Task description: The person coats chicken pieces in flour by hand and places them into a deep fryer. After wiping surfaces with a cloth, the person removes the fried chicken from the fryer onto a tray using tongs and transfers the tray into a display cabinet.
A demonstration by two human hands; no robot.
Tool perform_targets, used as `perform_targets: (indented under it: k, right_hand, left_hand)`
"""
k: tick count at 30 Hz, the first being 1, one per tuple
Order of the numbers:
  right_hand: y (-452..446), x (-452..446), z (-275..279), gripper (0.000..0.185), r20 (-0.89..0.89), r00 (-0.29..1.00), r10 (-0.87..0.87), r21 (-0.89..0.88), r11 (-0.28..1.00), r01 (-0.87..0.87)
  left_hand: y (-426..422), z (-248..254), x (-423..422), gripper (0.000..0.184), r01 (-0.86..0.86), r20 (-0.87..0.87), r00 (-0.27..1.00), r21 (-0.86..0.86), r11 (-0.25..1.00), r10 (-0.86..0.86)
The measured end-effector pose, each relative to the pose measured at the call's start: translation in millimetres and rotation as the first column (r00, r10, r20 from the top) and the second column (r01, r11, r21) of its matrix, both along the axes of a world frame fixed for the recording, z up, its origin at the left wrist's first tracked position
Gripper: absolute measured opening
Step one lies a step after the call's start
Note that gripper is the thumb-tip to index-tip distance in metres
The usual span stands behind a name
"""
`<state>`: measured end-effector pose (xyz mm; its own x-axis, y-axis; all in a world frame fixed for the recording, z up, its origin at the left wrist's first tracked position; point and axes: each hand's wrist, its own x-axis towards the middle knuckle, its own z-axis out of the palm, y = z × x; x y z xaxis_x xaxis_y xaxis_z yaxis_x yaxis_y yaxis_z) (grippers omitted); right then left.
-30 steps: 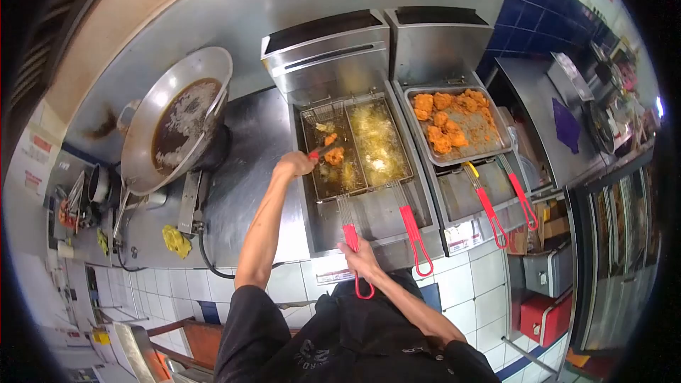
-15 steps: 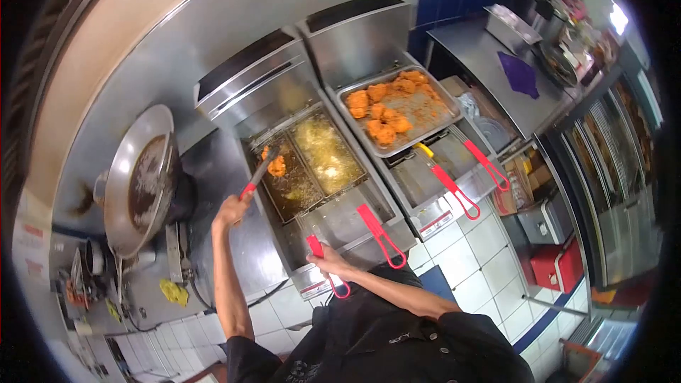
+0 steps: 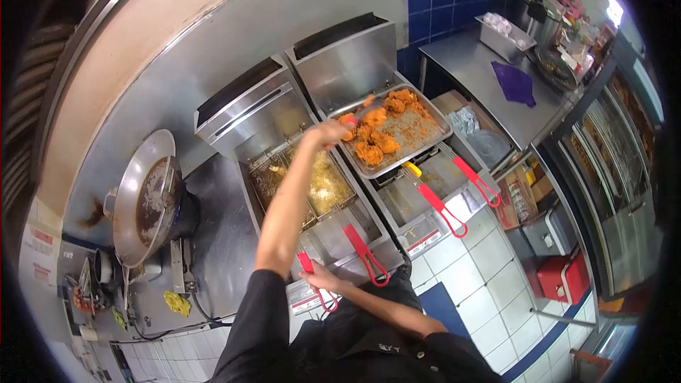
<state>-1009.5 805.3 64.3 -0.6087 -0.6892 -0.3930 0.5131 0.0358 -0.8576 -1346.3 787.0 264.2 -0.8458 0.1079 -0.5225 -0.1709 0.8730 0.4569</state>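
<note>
My left hand (image 3: 328, 133) is closed on red-handled tongs (image 3: 364, 110), reaching across the fryer to the metal tray (image 3: 415, 143). At the tongs' tips is an orange-brown fried piece (image 3: 376, 116), blurred, over the tray. Several crumbed fried pieces (image 3: 379, 143) lie along the tray's left and back, with loose crumbs on its base. My right hand (image 3: 320, 278) grips the red fryer basket handle (image 3: 306, 262) at the fryer's front. Beneath my left forearm are two oil-filled baskets; the right-hand one (image 3: 328, 184) bubbles with pale foam, and the left one is partly hidden.
A second red basket handle (image 3: 365, 255) juts from the fryer front. Two more handles, one a red handle (image 3: 441, 209), extend from the neighbouring fryer. A large wok (image 3: 145, 191) of dark oil stands left. A steel side table (image 3: 468, 64) and glass-fronted cabinet (image 3: 603, 198) stand right.
My left hand has swung right with the tongs, carrying a fried piece from the left basket to above the tray. My right hand stays on the basket handle. The view has shifted slightly.
</note>
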Motion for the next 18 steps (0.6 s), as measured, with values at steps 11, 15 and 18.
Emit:
perform_targets:
  k: [11,15,18]
  right_hand:
    - [-2,-6,49,0.036,-0.096,0.995,-0.032,0.282,0.958,0.058]
    - [-5,15,21,0.034,-0.193,0.973,-0.125,0.238,0.956,0.170]
    - [-3,20,27,0.035,-0.236,0.965,-0.119,0.234,0.956,0.175]
  left_hand:
    - [-74,24,99,0.069,-0.151,-0.232,0.964,-0.076,0.986,0.130]
    - [-171,50,179,0.061,-0.395,-0.151,0.919,-0.302,0.868,0.365]
    - [-227,-8,194,0.060,-0.446,-0.098,0.891,-0.375,0.813,0.444]
